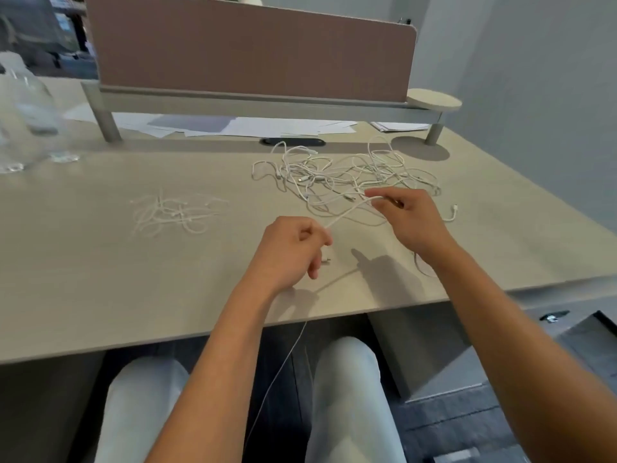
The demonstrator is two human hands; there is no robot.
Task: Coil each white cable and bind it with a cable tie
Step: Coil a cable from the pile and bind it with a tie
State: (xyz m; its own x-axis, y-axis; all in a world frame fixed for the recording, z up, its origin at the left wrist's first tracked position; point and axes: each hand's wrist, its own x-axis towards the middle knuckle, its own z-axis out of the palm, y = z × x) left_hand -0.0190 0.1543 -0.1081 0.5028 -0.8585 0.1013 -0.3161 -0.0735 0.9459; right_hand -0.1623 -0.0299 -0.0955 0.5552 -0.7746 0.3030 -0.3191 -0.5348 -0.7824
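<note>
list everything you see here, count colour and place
cable: one, white, stretched between both hands, its tail hanging off the desk's near edge
cable pile: count unclear, white, tangled, far right of the desk
cable ties: a loose bunch, white, left of centre
papers: several, white, under the divider
divider: one, brown, along the desk's far edge
bottles: clear, blurred, far left
desk: one, beige
left hand: pinches the cable
right hand: pinches the cable nearer the pile

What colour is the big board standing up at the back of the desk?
The board is dusty pinkish brown, seen in the head view.
</note>
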